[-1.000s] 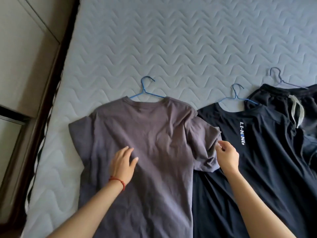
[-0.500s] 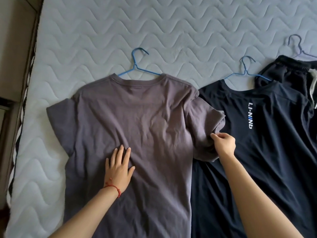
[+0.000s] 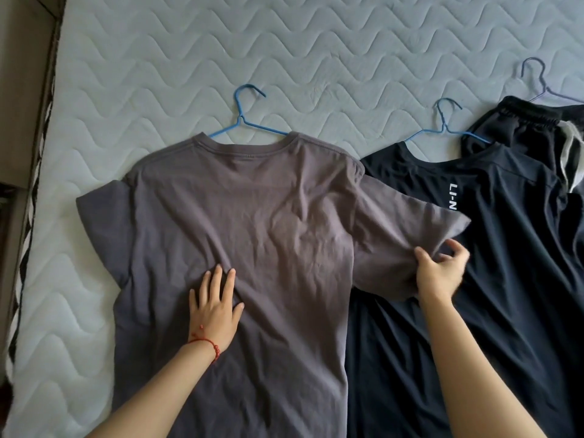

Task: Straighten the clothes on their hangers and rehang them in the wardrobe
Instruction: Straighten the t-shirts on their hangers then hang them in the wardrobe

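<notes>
A grey T-shirt [image 3: 252,216] lies flat on the mattress, on a blue hanger [image 3: 249,121] whose hook sticks out above the collar. My left hand [image 3: 216,306] presses flat on the shirt's middle, fingers straight. My right hand [image 3: 442,273] pinches the hem of the shirt's right sleeve, which is spread out over a black T-shirt [image 3: 505,263]. That black shirt carries white lettering and sits on a second blue hanger [image 3: 445,128]. Black shorts [image 3: 531,134] with a white drawstring lie at the far right on a purple hanger [image 3: 537,80].
The quilted pale mattress [image 3: 284,52] fills the view behind the clothes. Its left edge meets a dark bed frame [image 3: 28,153] and a beige wall or cabinet panel. No wardrobe is in view.
The right sleeve, bunched before, is now pulled out to the right by my right hand. My left hand has settled flat on the shirt. The camera has moved closer.
</notes>
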Demonstrator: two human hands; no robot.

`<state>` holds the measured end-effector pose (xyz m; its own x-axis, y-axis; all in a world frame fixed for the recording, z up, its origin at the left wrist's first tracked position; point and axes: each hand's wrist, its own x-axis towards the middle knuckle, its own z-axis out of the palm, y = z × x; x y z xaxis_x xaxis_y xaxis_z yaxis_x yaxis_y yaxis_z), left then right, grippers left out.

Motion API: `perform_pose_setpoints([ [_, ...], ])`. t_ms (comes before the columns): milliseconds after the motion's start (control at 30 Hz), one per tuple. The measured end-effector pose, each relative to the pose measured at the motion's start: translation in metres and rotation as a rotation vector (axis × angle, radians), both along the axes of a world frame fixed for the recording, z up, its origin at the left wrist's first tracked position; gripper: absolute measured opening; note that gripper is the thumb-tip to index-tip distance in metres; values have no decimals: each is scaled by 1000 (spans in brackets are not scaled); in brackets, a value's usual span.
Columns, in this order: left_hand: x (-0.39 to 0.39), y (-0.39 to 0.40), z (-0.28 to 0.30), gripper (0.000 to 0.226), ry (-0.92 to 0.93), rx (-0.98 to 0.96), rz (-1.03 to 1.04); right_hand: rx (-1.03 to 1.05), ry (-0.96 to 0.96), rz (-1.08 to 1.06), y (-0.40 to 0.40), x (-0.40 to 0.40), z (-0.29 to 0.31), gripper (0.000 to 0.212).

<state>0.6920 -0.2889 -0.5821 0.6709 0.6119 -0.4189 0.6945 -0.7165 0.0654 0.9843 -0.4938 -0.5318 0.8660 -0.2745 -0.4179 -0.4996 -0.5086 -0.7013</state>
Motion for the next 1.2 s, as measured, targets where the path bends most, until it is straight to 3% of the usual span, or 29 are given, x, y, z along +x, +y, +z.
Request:
perform_pose_setpoints([
  [100, 2, -1, 2, 81, -1, 21, 2, -290, -102, -95, -3, -9, 6, 57],
  [167, 2, 0, 4, 80, -6, 19, 10, -418, -129, -10, 7, -20, 4, 60],
  [300, 3, 5, 9, 74, -50, -34, 56, -321, -295, 464, 65, -74, -2, 48],
  [400, 2, 19, 16, 52, -232, -103, 174, -254, -370, 807, 114, -130, -14, 44],
  [533, -19, 63, 24, 46, -428, 26, 425, -245, -285, 1141, 155, -182, -41, 50],
  [633, -43, 108, 29, 42, -477, 99, 757, -386, -329, 1337, 153, -190, -66, 58],
  [767, -66, 165, 30, 46, -521, 73, 1020, -519, -365, 1413, 147, -184, -76, 61],
  [900, -65, 206, 27, 41, -669, -239, 1271, -585, -340, 1410, 151, -186, -75, 63],
  [1033, -37, 213, 32, 25, -792, -502, 1242, -603, -321, 1410, 152, -188, -74, 64],
  [1133, -14, 200, 43, 17, -844, -673, 1055, -609, -328, 1403, 153, -189, -75, 63],
  [1200, -4, 190, 44, 20, -835, -639, 923, -628, -322, 1403, 154, -189, -75, 63],
])
